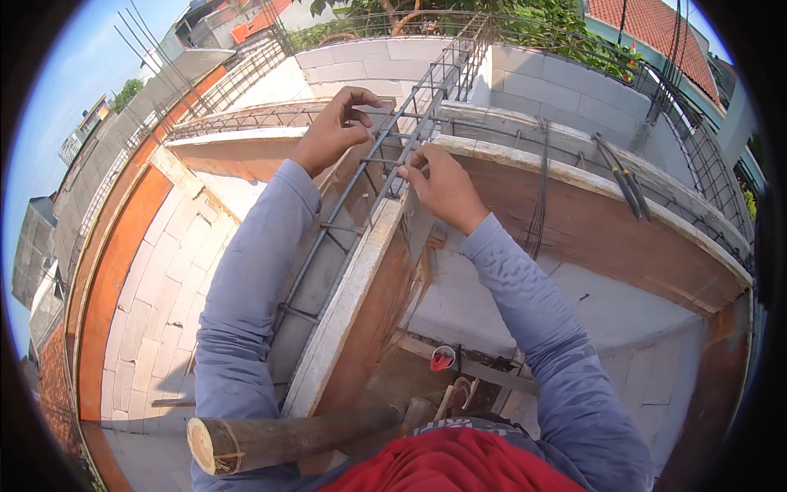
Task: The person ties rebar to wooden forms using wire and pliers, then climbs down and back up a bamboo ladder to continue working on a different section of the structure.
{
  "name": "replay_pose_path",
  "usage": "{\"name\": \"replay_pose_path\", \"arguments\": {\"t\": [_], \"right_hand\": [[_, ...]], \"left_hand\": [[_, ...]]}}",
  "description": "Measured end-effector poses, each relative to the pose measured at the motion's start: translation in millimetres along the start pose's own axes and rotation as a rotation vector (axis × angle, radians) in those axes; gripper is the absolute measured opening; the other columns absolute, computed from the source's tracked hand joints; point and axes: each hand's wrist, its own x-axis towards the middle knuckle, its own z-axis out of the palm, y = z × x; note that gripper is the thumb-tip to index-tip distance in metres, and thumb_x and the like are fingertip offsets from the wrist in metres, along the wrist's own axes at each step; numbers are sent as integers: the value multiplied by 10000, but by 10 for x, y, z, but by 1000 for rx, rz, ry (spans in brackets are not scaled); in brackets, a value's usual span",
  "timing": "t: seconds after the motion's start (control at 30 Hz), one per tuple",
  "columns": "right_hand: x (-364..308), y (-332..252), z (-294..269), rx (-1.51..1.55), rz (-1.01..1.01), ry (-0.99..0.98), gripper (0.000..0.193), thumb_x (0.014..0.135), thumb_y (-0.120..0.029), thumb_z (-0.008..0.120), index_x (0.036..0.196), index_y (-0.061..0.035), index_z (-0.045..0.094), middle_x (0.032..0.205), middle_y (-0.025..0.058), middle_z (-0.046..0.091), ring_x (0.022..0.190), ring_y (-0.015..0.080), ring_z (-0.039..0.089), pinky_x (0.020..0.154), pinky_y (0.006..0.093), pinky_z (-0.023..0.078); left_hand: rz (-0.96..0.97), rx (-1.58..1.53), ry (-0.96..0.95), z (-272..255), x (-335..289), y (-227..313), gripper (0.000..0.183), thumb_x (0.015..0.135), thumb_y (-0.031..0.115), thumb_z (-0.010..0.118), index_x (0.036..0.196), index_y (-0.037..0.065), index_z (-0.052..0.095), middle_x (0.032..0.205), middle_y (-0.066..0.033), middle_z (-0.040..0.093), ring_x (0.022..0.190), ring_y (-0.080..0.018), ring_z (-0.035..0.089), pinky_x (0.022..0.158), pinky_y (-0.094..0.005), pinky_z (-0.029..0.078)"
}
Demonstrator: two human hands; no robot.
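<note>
Steel rebar cage runs along the top of a wooden beam form. Left hand curls around an upper bar; right hand pinches, perhaps, a thin tie wire at a stirrup. Below lies a bamboo pole, beyond it a red cup.

It was an open building site high up, under strong sunlight and a blue sky. Grey block walls stood around, with orange-brown formwork boards along their tops. Red tiled roofs and green trees were behind. A bamboo pole lay below.
</note>
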Motion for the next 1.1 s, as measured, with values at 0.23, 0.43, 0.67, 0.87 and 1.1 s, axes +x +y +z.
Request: {"name": "replay_pose_path", "arguments": {"t": [0.23,0.43,0.67,0.87,1.1], "right_hand": [[-576,155,101,524,308,-63,364,1003,-323,698,1225,-51,603,751,23,604,693,138,600,669,307,482],[-1210,337,66,866,510,-118,269,1066,-293,615,1108,-43,705,705,-54,506,637,48,449,596,243,394],[-2174,658,-261,804,782,-475,329,1096,-321,548,1056,-26,689,706,-47,490,665,77,481,635,258,426],[-2696,740,-622,1179,858,-365,399,1101,-386,517,1084,-10,653,704,-27,455,705,136,503,739,309,470],[-2629,436,-883,1601,987,-219,615,1098,-495,445,1267,74,606,713,-40,375,753,163,490,777,323,476]], "left_hand": [[-275,325,-201,-352,-277,-342,302,1051,288,633,1230,53,696,1177,-60,712,1119,-163,633,1012,-330,489],[-225,111,-39,-306,-376,-417,416,1126,342,459,1163,22,723,730,-21,637,770,-117,615,822,-286,506],[-300,66,124,-300,-331,-376,555,1130,463,383,1236,3,674,602,22,376,661,-125,518,699,-284,453],[-348,-145,178,-322,-212,-574,581,1112,499,415,1261,-6,660,637,22,376,689,-130,504,722,-300,471],[-408,-141,170,-439,-263,-751,615,1113,518,389,1342,-8,612,735,19,487,819,-133,566,848,-309,505]]}}
